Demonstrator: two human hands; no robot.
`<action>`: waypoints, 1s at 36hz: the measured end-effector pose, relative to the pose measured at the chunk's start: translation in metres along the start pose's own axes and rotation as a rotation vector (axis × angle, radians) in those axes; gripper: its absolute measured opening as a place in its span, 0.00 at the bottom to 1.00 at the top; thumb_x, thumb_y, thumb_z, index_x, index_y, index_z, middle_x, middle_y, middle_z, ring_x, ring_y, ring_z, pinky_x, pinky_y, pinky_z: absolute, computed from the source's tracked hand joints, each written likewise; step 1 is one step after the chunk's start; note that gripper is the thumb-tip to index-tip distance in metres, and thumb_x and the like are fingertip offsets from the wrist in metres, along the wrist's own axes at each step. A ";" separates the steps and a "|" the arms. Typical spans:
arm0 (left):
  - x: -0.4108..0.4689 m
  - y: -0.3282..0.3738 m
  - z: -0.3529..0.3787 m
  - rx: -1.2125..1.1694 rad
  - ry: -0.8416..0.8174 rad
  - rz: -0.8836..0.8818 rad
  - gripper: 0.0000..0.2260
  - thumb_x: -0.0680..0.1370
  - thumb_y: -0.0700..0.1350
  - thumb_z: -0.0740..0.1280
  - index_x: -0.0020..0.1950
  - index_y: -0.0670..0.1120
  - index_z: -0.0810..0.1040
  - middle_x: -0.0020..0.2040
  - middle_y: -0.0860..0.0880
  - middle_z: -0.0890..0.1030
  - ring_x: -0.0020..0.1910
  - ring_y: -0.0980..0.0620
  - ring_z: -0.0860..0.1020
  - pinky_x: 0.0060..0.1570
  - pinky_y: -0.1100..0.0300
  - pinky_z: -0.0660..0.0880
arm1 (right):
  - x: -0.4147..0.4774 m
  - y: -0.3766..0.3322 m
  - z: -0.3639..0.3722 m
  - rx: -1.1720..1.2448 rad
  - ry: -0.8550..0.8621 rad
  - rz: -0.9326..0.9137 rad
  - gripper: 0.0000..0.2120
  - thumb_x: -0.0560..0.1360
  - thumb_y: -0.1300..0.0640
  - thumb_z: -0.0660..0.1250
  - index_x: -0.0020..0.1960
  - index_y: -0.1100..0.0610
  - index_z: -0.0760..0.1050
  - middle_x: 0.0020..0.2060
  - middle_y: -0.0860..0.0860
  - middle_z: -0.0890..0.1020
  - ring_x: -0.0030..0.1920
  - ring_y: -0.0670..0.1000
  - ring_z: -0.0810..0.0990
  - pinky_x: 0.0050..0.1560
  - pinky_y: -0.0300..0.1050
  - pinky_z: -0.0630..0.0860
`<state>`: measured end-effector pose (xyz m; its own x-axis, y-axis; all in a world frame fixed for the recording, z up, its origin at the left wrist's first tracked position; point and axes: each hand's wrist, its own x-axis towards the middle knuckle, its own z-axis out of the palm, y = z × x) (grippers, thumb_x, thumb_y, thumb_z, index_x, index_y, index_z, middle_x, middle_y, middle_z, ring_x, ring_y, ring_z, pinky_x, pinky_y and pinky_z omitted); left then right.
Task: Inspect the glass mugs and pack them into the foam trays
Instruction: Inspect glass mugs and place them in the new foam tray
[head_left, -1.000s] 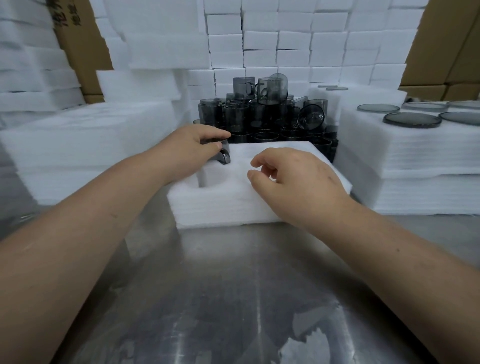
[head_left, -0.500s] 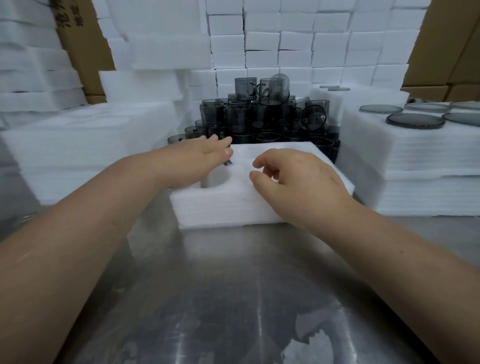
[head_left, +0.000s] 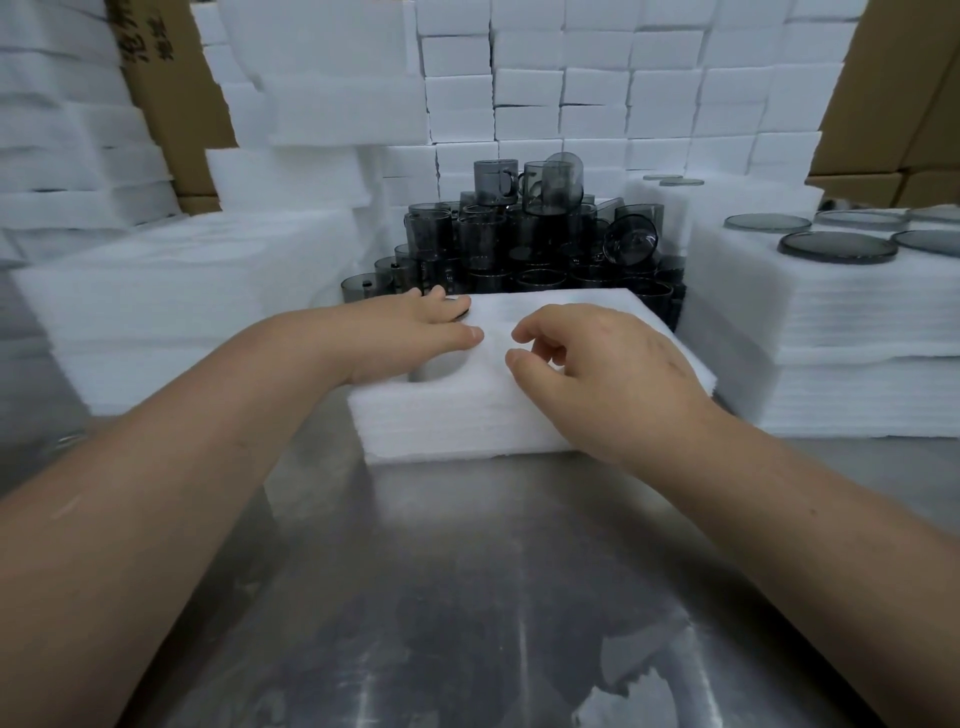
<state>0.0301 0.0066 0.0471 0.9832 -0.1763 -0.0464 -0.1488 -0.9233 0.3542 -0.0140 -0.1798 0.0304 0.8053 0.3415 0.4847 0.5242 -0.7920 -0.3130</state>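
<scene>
Smoked-glass mugs (head_left: 519, 244) stand piled in a dark, see-through heap at the back of the table, cylinders with small loop handles, some upright and some tipped on their sides. Just in front lies a thick white foam tray (head_left: 467, 421), soft and layered at its edge, with a round cut-out (head_left: 441, 366) in its top. The left hand (head_left: 410, 332) lies flat over the tray's far left part, fingers straight and together; a dark glass edge peeks out beside the fingertips. The right hand (head_left: 597, 364) rests on the tray with fingers loosely curled, pinching nothing. Flat round grey glass discs (head_left: 839, 248) sit on a stack of foam sheets (head_left: 831, 332) at the right. The table (head_left: 467, 597) is scuffed, reflective steel. White foam blocks (head_left: 571, 93) and brown cardboard boxes (head_left: 909, 104) wall in the space.
</scene>
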 end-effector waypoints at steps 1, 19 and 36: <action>0.000 0.000 0.001 -0.009 0.005 0.004 0.26 0.78 0.59 0.55 0.75 0.57 0.54 0.77 0.55 0.48 0.75 0.56 0.44 0.73 0.53 0.42 | 0.000 -0.001 0.000 0.000 -0.001 0.001 0.16 0.76 0.44 0.57 0.60 0.46 0.73 0.43 0.39 0.73 0.44 0.41 0.68 0.40 0.39 0.62; -0.002 0.000 0.000 -0.055 0.030 0.062 0.23 0.78 0.59 0.57 0.73 0.56 0.61 0.76 0.55 0.53 0.75 0.56 0.49 0.73 0.56 0.47 | -0.003 -0.010 -0.002 -0.202 -0.277 -0.104 0.29 0.77 0.38 0.43 0.75 0.47 0.52 0.74 0.46 0.59 0.74 0.47 0.53 0.72 0.48 0.46; 0.107 0.032 -0.038 0.325 0.346 -0.092 0.27 0.78 0.39 0.55 0.76 0.46 0.50 0.77 0.45 0.47 0.69 0.40 0.65 0.63 0.49 0.67 | -0.002 -0.007 0.003 -0.256 -0.338 -0.119 0.35 0.73 0.33 0.52 0.75 0.45 0.49 0.76 0.46 0.51 0.75 0.49 0.49 0.72 0.50 0.47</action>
<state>0.1343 -0.0287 0.0888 0.9629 -0.0163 0.2695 -0.0309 -0.9983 0.0499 -0.0180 -0.1737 0.0294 0.8111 0.5506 0.1972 0.5675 -0.8225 -0.0376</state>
